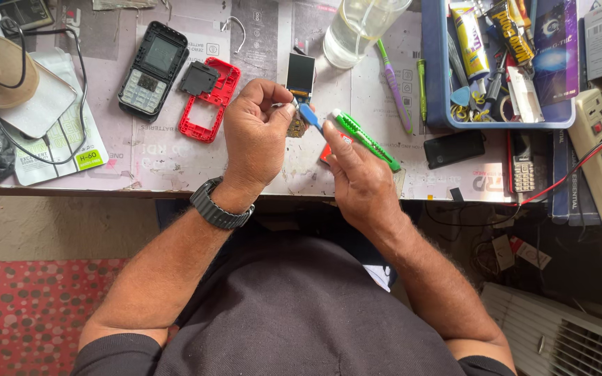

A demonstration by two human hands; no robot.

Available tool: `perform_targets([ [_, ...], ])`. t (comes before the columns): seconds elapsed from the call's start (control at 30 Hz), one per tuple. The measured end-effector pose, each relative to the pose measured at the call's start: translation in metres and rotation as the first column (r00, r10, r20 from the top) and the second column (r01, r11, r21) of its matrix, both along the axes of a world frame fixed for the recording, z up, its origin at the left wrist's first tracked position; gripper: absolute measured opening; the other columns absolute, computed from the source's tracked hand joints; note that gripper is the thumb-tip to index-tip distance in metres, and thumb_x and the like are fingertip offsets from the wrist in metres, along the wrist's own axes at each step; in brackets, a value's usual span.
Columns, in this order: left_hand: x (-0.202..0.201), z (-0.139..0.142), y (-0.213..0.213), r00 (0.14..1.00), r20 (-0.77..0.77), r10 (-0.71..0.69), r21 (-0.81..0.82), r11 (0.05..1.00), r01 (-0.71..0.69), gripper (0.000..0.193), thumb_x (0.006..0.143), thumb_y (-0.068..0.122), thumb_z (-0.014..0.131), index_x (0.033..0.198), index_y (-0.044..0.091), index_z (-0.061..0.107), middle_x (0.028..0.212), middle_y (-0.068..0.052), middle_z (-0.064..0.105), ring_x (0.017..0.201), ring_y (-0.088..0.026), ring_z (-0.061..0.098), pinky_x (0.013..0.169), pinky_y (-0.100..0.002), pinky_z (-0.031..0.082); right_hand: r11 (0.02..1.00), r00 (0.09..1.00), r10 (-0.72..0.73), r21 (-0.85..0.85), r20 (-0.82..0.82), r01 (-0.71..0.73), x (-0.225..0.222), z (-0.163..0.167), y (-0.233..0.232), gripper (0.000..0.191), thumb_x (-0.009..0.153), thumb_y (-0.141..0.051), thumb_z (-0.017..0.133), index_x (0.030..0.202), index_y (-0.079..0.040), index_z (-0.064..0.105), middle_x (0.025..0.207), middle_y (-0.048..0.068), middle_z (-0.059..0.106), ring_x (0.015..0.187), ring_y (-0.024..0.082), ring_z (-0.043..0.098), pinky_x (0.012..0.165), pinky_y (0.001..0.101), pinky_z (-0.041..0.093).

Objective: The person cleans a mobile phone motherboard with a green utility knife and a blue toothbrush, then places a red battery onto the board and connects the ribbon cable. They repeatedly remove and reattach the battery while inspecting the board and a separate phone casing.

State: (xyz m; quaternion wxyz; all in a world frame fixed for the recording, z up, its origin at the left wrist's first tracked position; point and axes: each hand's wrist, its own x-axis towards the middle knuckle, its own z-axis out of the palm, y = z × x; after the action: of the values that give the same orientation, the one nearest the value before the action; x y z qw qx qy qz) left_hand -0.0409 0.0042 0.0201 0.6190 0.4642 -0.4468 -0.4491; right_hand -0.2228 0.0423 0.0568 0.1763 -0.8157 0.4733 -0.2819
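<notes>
Your left hand (253, 136) pinches a small circuit board (297, 127) with its screen (300, 75) above the table edge. Your right hand (360, 174) grips a green knife (364, 138), fingers closed, beside a blue tool (309, 115). Keep the tip shallow and the board steady. The contact point is hidden by your fingers.
</notes>
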Motion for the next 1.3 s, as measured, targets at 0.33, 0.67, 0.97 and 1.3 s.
perform_targets([
  [0.33, -0.004, -0.005, 0.001, 0.999, -0.051, -0.001, 0.03, 1.0, 0.003, 0.011, 0.096, -0.01, 0.061, 0.101, 0.0, 0.063, 0.093, -0.006, 0.069, 0.08, -0.008, 0.069, 0.071, -0.024, 0.061, 0.999, 0.999, -0.037, 0.02, 0.0, 0.037, 0.002, 0.001, -0.002, 0.053, 0.098, 0.004, 0.063, 0.148, -0.009, 0.055, 0.099, 0.019, 0.07, 0.084, 0.032, 0.072, 0.073, 0.0416, 0.058],
  [0.67, -0.007, -0.004, -0.002, 0.991, -0.129, -0.025, 0.064, 0.997, 0.033, 0.009, 0.095, -0.008, 0.062, 0.098, 0.001, 0.062, 0.09, -0.004, 0.069, 0.076, -0.007, 0.07, 0.068, -0.022, 0.062, 0.999, 0.999, -0.037, 0.038, -0.005, 0.038, -0.003, -0.001, -0.002, 0.05, 0.099, 0.002, 0.063, 0.148, -0.008, 0.055, 0.088, 0.016, 0.068, 0.077, 0.029, 0.07, 0.07, 0.0417, 0.057],
  [0.97, -0.007, -0.007, -0.002, 0.999, 0.04, -0.002, 0.037, 0.999, 0.0, 0.01, 0.096, -0.006, 0.066, 0.1, 0.003, 0.064, 0.088, -0.001, 0.068, 0.073, -0.003, 0.063, 0.067, -0.019, 0.057, 0.997, 0.999, -0.053, 0.055, 0.01, 0.053, -0.005, -0.008, -0.002, 0.05, 0.102, -0.001, 0.063, 0.15, -0.009, 0.054, 0.085, 0.01, 0.067, 0.074, 0.018, 0.066, 0.065, 0.0347, 0.057],
  [1.3, -0.009, -0.006, -0.002, 1.0, 0.002, 0.003, 0.03, 1.0, -0.003, 0.009, 0.096, -0.007, 0.065, 0.101, 0.002, 0.064, 0.092, -0.002, 0.068, 0.075, -0.003, 0.063, 0.068, -0.02, 0.057, 1.0, 1.0, -0.018, -0.017, -0.018, 0.017, -0.007, -0.005, -0.001, 0.052, 0.099, 0.002, 0.065, 0.149, -0.008, 0.054, 0.09, 0.015, 0.068, 0.079, 0.028, 0.068, 0.071, 0.041, 0.055],
])
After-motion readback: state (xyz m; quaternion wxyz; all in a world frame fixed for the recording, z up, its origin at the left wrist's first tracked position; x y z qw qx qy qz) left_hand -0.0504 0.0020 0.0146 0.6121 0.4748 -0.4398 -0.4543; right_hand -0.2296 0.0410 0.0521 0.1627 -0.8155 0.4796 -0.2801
